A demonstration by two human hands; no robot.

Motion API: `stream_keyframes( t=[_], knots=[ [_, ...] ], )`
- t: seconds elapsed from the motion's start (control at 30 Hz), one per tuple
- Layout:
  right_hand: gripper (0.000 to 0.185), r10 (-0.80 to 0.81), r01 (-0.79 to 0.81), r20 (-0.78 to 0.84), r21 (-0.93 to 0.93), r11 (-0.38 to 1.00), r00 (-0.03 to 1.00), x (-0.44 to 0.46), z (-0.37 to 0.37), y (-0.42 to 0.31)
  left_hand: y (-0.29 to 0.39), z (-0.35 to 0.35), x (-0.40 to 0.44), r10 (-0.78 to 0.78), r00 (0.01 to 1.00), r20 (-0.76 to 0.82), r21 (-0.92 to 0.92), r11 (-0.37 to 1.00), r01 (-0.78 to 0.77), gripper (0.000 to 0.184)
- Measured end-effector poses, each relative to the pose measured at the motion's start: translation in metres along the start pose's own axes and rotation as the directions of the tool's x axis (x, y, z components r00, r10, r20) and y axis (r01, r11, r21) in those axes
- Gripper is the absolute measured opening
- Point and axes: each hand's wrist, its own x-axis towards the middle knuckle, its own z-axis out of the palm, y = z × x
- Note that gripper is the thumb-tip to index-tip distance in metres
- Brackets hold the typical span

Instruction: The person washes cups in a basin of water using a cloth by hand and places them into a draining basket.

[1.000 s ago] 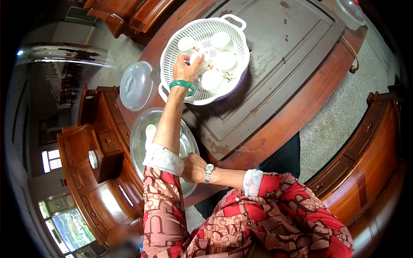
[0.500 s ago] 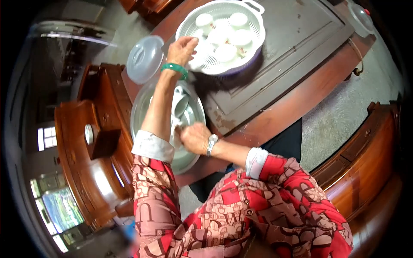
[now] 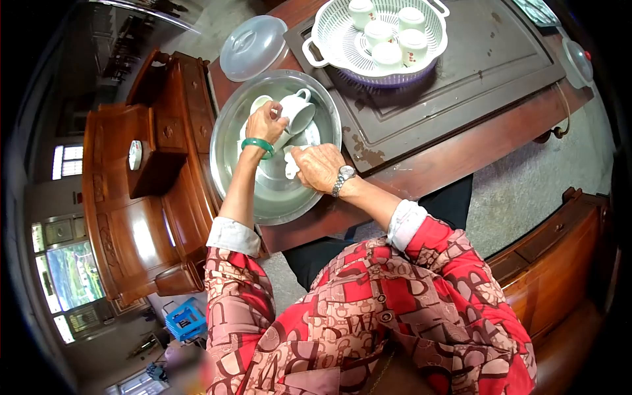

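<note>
My left hand [image 3: 265,125], with a green bangle on its wrist, reaches into a steel basin [image 3: 216,148] with water in it. Its fingers are closed on a white cup [image 3: 280,141], partly hidden beneath them. Beside it in the basin lies a white mug [image 3: 299,113] tipped on its side, with more white ware half hidden by the hand. My right hand [image 3: 320,168], wearing a watch, is over the basin's right side. A bunched white cloth [image 3: 291,164] is pinched in its fingers.
A white colander [image 3: 320,26] on the table holds several upside-down white cups [image 3: 387,56], with a purple basket [image 3: 388,80] under it. Behind the basin lies a clear plastic lid [image 3: 250,49]. Wooden chairs [image 3: 125,210] stand left and right of the table [image 3: 428,168].
My left hand has moved from the colander's edge down into the basin and onto a cup. My right hand stays at the basin with the cloth. The view has shifted.
</note>
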Motion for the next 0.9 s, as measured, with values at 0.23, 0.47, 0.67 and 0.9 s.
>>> stream_keyframes(
  t=[0.23, 0.47, 0.67, 0.9],
  knots=[
    [0.014, 0.014, -0.014, 0.007, -0.03, 0.999, 1.0, -0.001, -0.002, -0.003, -0.009, 0.007, -0.042, -0.062, 0.997, 0.037, 0.3, 0.953, 0.048, 0.055],
    [0.018, 0.013, -0.013, -0.001, -0.015, 1.0, 1.0, 0.0, 0.002, 0.001, -0.017, 0.02, -0.043, -0.12, 0.992, 0.038, 0.339, 0.936, 0.1, 0.05],
    [0.017, 0.036, -0.036, -0.044, 0.001, 0.999, 0.998, -0.001, 0.005, 0.0, -0.021, 0.0, -0.047, -0.147, 0.987, 0.073, 0.204, 0.97, 0.129, 0.064],
    [0.019, 0.036, -0.037, -0.068, -0.023, 0.999, 0.997, 0.0, 0.006, 0.002, -0.045, -0.017, -0.055, -0.184, 0.978, 0.097, -0.302, 0.931, 0.205, 0.056]
  ],
)
